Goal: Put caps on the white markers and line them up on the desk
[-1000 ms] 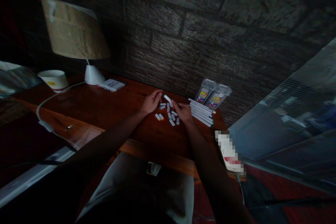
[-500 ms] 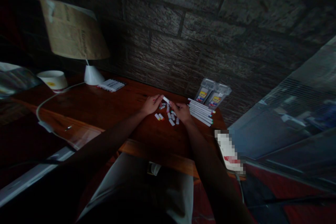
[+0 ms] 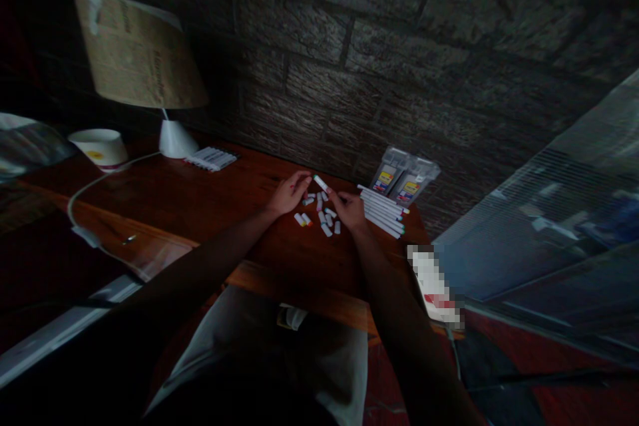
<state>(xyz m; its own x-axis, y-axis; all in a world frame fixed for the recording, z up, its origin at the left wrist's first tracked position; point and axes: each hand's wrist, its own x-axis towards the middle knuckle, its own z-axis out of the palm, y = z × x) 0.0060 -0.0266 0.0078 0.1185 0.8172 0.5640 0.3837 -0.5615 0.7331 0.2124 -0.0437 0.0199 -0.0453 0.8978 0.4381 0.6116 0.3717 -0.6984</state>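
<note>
My right hand (image 3: 348, 210) is closed on a white marker (image 3: 322, 184), its green end pointing up and left. Beside that end, my left hand (image 3: 289, 193) has its fingers stretched forward and the thumb lower, apart from the marker; no held object shows clearly between them. Several loose white marker caps (image 3: 325, 229) with coloured bands lie scattered on the wooden table (image 3: 269, 246) below and between my hands. Right of my right hand, several white markers (image 3: 382, 213) lie side by side in a slanted row.
Two clear plastic cases (image 3: 397, 176) with yellow labels stand by the stone wall. At the left are a lamp (image 3: 176, 140), a white cup (image 3: 102, 150) and another row of markers (image 3: 212, 159). A pixelated pale object (image 3: 434, 286) lies at the table's right edge.
My left hand has come away from the end of the marker, where its fingertips were touching. The marker's green end now shows. My right hand still holds it.
</note>
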